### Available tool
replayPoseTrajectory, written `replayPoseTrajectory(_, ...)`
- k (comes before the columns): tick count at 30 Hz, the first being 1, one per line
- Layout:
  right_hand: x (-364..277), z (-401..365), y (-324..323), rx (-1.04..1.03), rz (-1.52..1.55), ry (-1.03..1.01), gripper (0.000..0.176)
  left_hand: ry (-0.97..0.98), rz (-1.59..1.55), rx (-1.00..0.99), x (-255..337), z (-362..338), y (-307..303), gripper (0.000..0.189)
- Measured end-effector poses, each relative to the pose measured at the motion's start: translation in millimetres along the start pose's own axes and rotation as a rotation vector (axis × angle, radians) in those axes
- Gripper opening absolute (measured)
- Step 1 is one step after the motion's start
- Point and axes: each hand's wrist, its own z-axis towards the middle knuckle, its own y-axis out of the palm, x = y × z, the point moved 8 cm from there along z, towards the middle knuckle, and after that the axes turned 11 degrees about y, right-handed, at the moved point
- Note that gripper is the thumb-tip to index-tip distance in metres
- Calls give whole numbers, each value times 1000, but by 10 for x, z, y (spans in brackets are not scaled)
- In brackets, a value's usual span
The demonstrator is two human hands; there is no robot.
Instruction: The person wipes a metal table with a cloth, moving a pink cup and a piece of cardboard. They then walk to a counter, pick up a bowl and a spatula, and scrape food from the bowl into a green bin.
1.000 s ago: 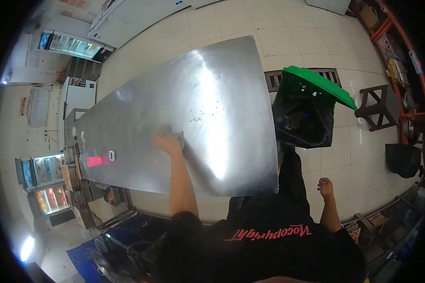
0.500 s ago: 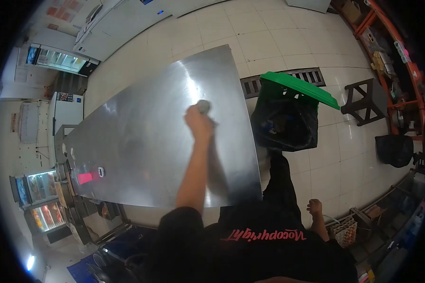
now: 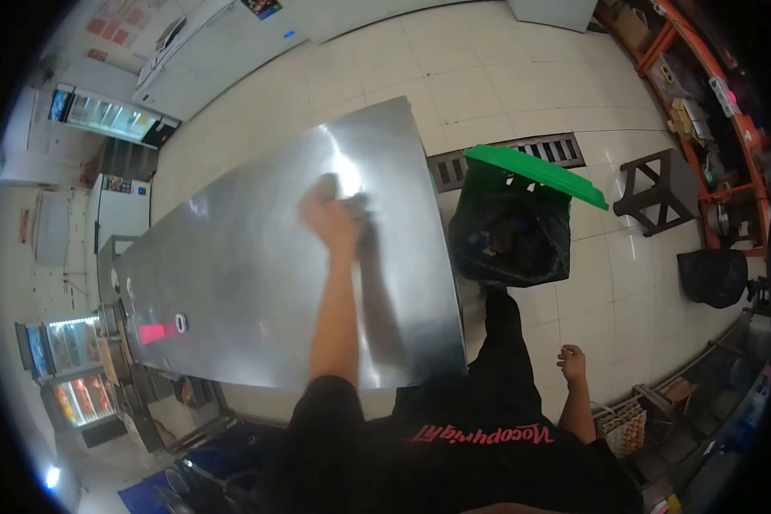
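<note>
My left hand (image 3: 329,221), blurred by motion, is over the steel table (image 3: 257,265) with its fingers closed round a small grey round scrubber (image 3: 327,185). It looks like a ball of steel wool, but blur hides its detail. The scrubber is at the table surface, and the hand's dark shadow and reflection show beside it. Low at my right side, away from the table, hangs my right hand (image 3: 572,361). Its fingers are curled in, and nothing shows in them.
A bin with a black bag (image 3: 514,244) and green lid (image 3: 535,171) stands against the table's right edge. A dark stool (image 3: 660,190) and orange shelving (image 3: 728,154) are further right. A pink object (image 3: 151,333) and a small white-rimmed item (image 3: 181,323) lie at the table's left end.
My left hand has moved left across the table with the scrubber and turned a little. My right hand stays low at my side. The whole view has shifted slightly.
</note>
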Motion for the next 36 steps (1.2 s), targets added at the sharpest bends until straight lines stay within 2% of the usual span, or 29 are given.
replayPoseTrajectory(2,26,-49,-44,12,17,15,28,-239,18,-206,-477,334,-131,40)
replayPoseTrajectory(3,111,-72,-104,22,36,5,28,-84,168,-66,-1110,195,25,41)
replayPoseTrajectory(4,241,-118,-169,36,53,2,29,-75,155,-89,-1079,218,127,41)
replayPoseTrajectory(6,560,-177,-268,63,64,92,29,8,120,-314,-737,287,388,43)
replayPoseTrajectory(7,757,-198,-291,72,67,160,28,-193,8,-457,-131,369,407,40)
replayPoseTrajectory(8,927,-176,-297,90,71,186,28,-193,-6,-485,201,340,468,40)
replayPoseTrajectory(10,1261,-137,-268,11,-5,263,30,19,-102,-586,797,147,683,36)
replayPoseTrajectory(12,1218,-220,-219,44,-118,265,31,258,-242,-392,1072,-311,929,33)
replayPoseTrajectory(14,1073,-196,-86,22,-57,242,31,298,-316,-459,1585,-647,1151,36)
replayPoseTrajectory(16,793,-137,24,12,-41,202,31,363,-547,-630,2144,-887,1314,38)
replayPoseTrajectory(18,511,-90,135,-22,-45,143,31,99,-733,-578,2482,-975,1293,34)
replayPoseTrajectory(20,70,-22,168,-44,-56,9,33,96,-765,-445,2684,-866,1081,34)
replayPoseTrajectory(22,-493,-70,117,65,-184,-168,36,10,-736,-363,2630,-873,957,38)
replayPoseTrajectory(24,-1599,-795,222,180,0,-533,40,-231,-588,-382,2415,-1088,1039,41)
replayPoseTrajectory(26,-2455,-1459,519,162,147,-770,41,-379,-575,-389,2338,-1355,1148,40)
replayPoseTrajectory(27,-2683,-1483,698,92,135,-812,41,-472,-586,-421,2360,-1422,1161,39)
replayPoseTrajectory(29,-3091,-1489,1113,28,-326,-964,38,-662,-722,-516,2443,-1523,1192,41)
replayPoseTrajectory(30,-3285,-1505,1173,-2,-332,-1002,38,-653,-777,-629,2469,-1469,1150,44)
replayPoseTrajectory(31,-3425,-1426,1210,-37,-366,-916,35,-555,-784,-658,2469,-1366,1054,46)
replayPoseTrajectory(32,-3539,-1355,1242,-71,-405,-830,32,-559,-767,-618,2354,-1290,923,46)
replayPoseTrajectory(33,-3683,-1397,1235,-156,-255,-897,28,-529,-797,-599,2274,-1218,804,45)
replayPoseTrajectory(34,-3716,-1371,1277,-192,-267,-925,28,-498,-820,-582,2190,-1160,685,44)
replayPoseTrajectory(36,-3769,-1363,1196,-228,-136,-1118,28,-553,-998,-537,1956,-1127,454,38)
